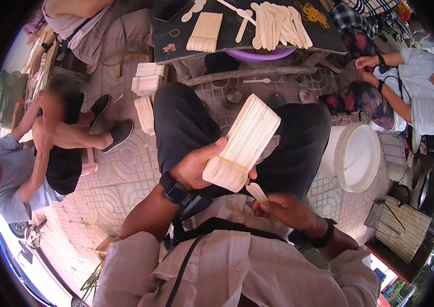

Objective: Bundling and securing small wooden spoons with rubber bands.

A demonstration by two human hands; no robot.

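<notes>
**Banded stack of wooden spoons held over the lap at a pavement workbench**

A seated person grips a thick bundle of flat wooden spoons point(241, 143) in the left hand point(194, 166), thumb across the near face and fingers wrapped behind, so that the stack stands tilted up and away above the knees. A yellow rubber band point(232, 162) circles the bundle near its lower end, just above the grip, apparently to keep the pieces squared together. The right hand point(283, 209), lower and closer to the chest, pinches a single loose wooden spoon point(256, 191) between thumb and fingertips; its rounded end points up toward the base of the bundle, close to it, though whether the two touch cannot be told.

Ahead, a dark work table point(250, 43) carries another banded bundle point(204, 32), a fan of loose spoons point(278, 23) and a small heap of yellow rubber bands point(315, 14), all within reach of the seat. Further stacks of wooden pieces point(146, 94) lie on the patterned tile floor point(125, 163) to the left of the knees. A white plastic bucket point(355, 156) stands just beside the right leg. Other people sit around: one at the left with crossed legs, one at the upper right in a light shirt with both hands together.
</notes>
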